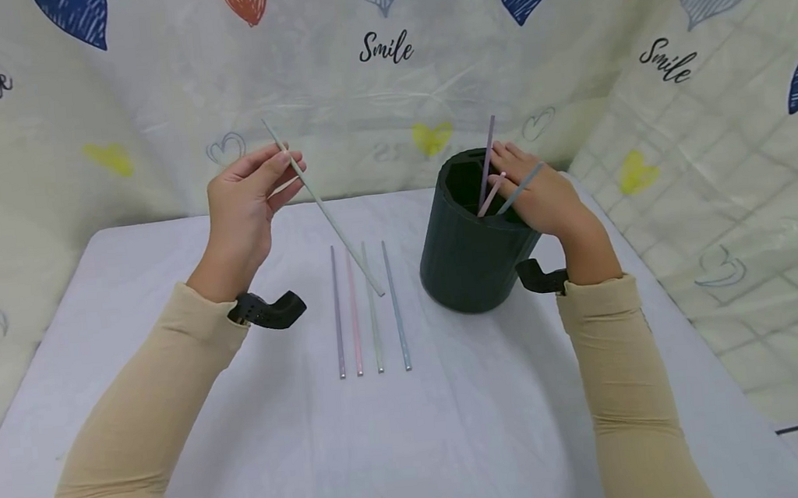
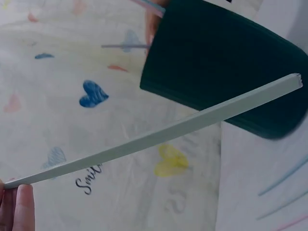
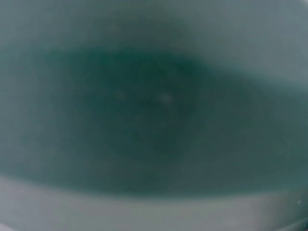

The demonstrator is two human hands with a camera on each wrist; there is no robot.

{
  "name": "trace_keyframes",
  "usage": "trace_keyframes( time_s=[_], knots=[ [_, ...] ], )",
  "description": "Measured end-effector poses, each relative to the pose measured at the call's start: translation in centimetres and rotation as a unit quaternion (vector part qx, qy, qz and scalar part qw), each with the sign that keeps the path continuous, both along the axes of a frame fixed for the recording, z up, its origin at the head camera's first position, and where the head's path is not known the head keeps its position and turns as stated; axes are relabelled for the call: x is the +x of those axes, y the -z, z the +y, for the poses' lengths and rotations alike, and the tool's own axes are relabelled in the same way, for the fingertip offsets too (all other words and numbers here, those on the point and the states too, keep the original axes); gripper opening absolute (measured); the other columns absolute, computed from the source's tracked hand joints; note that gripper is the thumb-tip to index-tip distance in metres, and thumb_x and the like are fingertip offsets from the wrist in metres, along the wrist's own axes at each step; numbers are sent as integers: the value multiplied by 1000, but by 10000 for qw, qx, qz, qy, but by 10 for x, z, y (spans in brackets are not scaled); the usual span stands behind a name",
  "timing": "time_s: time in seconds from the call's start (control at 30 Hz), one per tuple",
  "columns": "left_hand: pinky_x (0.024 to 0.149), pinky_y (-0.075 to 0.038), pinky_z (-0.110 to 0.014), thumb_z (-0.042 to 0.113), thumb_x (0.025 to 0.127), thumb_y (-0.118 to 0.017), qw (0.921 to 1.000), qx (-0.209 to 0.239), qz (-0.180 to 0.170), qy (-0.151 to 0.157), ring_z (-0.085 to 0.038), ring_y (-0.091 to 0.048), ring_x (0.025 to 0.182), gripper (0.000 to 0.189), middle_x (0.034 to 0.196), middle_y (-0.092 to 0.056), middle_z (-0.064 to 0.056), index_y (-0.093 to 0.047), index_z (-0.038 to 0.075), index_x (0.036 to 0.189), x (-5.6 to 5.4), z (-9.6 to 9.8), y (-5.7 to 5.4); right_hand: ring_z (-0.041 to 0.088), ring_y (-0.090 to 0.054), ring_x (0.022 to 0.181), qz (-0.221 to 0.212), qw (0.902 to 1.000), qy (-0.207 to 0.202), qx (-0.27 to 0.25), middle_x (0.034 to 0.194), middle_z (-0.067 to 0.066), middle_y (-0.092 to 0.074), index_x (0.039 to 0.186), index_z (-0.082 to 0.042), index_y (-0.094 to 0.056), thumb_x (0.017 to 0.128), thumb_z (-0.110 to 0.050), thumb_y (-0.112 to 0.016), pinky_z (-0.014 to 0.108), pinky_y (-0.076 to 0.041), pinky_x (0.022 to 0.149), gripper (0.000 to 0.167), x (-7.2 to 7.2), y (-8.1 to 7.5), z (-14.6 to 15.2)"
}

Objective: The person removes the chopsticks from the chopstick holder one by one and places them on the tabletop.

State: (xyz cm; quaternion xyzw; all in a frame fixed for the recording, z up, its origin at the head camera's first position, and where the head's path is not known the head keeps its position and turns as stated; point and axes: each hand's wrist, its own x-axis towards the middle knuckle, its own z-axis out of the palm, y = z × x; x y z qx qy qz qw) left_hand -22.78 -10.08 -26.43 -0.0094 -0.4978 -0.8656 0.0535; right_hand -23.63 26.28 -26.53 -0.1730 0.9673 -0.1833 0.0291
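The pale green stick should be light and fairly stiff, probably smooth enough to turn between the fingers and, being so thin, perhaps easy to snap if bent; a pinch near one end, as here, leaves most of its length free, though a hold nearer the middle would likely sway less. It is straight and slender, with flat sides and a blunt end in the left wrist view. The left hand pinches it near its upper end, thumb against fingers, so that it slants down in the air left of the dark green cylindrical holder, its lower end above a row of four sticks on the white tablecloth. The right hand is at the holder's far right rim, beside three sticks standing inside; whether its partly hidden fingers grip anything, I cannot tell
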Motion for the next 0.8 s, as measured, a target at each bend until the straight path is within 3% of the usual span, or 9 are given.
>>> trace_keyframes(
  time_s=[0.23,0.43,0.57,0.8],
  knots=[
    [79,-62,-22,4,90,-72,9945,-685,-748,276,-12,-73,82,6,84,-76,-1,-75,9,91,-15,-18,32,36,-2,156,-11,10000,5,29,167,17,-8,157,-2,-16,110,-29,-31,54,-7,128,56,-1,1,-1],
    [77,-62,-21,9,92,-71,9778,-1560,-1263,603,-8,-72,80,9,83,-76,5,-76,15,88,-27,-28,59,36,-1,156,-85,10000,35,36,167,17,-8,157,-2,-15,110,-31,-30,55,-7,127,57,0,0,-1],
    [76,-62,-21,8,91,-71,9689,-1783,-1590,653,-8,-72,78,7,82,-75,4,-77,10,95,-31,-34,71,35,-1,156,-33,10000,22,56,166,17,-8,157,-2,-15,110,-31,-31,55,-8,127,57,-1,0,-2],
    [76,-62,-20,7,93,-69,9490,-2022,-2152,1108,-7,-72,77,15,80,-75,4,-72,5,107,-35,-40,85,35,-2,156,-30,10000,16,54,166,17,-8,157,-2,-16,110,-31,-31,54,-8,128,57,-2,1,-2]
  ],
)
